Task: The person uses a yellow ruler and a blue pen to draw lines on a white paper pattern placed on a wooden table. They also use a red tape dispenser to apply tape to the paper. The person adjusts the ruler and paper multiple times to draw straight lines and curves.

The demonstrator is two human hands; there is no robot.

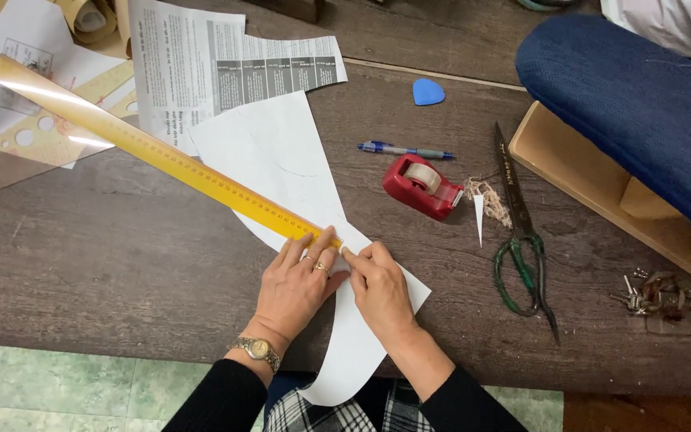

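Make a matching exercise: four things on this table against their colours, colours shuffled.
Things:
1. ruler
2. tape dispenser
3. scissors handles
4. chalk

Colours:
A. green
B. blue
C. yellow
D. red

Pairs: 1-C, 2-D, 3-A, 4-B

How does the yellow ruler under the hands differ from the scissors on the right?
The yellow ruler is long, flat and bright, lying diagonally across the white paper pattern; the scissors are shorter, dark-bladed with green handles, lying nearly lengthwise on the bare table. The left hand presses on the ruler's near end, with the right hand beside it on the paper; the scissors lie untouched. Both rest flat on the table.
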